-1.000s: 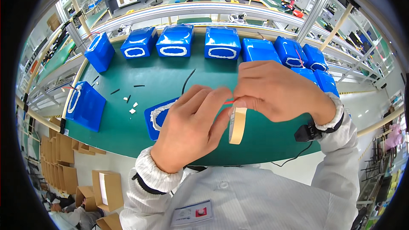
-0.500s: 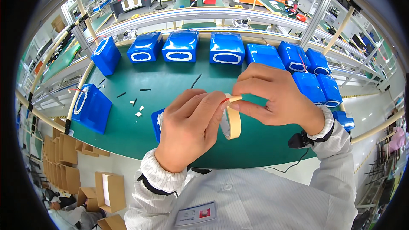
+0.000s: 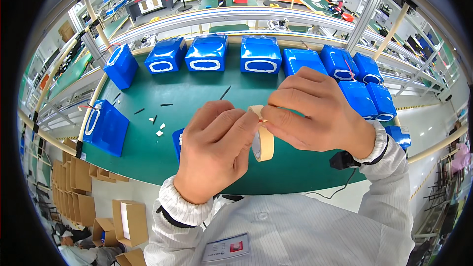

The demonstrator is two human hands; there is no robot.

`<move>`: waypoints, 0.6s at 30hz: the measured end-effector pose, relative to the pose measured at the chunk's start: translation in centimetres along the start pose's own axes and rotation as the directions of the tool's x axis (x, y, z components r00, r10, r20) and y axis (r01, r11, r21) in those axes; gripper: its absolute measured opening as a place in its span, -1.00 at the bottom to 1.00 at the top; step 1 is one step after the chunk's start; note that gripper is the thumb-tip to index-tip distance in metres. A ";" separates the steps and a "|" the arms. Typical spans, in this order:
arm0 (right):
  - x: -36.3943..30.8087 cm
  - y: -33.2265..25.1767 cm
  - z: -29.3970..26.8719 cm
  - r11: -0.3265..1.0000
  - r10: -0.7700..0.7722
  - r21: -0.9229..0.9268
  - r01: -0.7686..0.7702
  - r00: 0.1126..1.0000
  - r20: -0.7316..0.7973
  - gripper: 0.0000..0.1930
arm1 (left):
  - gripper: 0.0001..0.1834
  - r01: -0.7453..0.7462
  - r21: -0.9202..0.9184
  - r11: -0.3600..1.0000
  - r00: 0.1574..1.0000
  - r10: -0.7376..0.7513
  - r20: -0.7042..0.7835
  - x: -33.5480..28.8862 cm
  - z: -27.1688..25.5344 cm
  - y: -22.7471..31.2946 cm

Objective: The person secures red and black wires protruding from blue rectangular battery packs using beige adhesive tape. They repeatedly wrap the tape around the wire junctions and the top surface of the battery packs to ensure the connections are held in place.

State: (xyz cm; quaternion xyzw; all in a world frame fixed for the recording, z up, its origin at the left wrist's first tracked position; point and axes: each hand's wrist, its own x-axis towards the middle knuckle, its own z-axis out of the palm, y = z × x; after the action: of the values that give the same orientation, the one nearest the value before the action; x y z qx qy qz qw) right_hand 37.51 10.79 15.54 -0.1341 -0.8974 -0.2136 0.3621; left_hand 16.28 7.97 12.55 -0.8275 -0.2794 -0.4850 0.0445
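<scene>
Over the middle of the table my left hand and my right hand meet at the fingertips, both closed in a pinch. A roll of cream masking tape hangs between them, its loose end looped up at my right fingers. At my left fingertips a bit of thin red wire shows; most of it is hidden. Partly behind my left hand lies a blue-wrapped battery pack.
Several blue packs with white-edged ovals line the far edge of the green table and its sides. Black tube scraps and white crumbs lie left of centre. Cardboard boxes stand on the floor at left.
My right fingers have come in closer to my left fingertips. The tape's loose end now loops upward at the pinch, and the roll has swung slightly left.
</scene>
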 end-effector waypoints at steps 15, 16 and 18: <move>2.2 0.1 -1.5 0.995 -0.091 0.063 0.078 0.965 0.245 -0.88 | -0.85 -0.031 0.120 0.992 1.000 0.031 0.004 -0.2 -0.3 0.0; 2.4 0.1 -1.7 0.995 -0.094 0.070 0.077 0.959 0.268 -0.88 | -0.85 -0.027 0.110 0.994 1.000 0.027 0.001 -0.3 -0.4 0.0; 2.5 0.5 -1.9 0.992 -0.052 0.122 0.015 0.950 0.309 -0.86 | -0.85 -0.017 0.094 0.995 1.000 0.018 -0.005 -0.3 -0.5 -0.2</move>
State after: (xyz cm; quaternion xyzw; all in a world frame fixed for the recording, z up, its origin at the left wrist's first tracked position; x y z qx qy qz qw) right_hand 37.05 10.50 18.73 -0.1292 -0.9565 -0.1424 0.2196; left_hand 15.65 7.86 12.56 -0.8255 -0.2945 -0.4733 0.0885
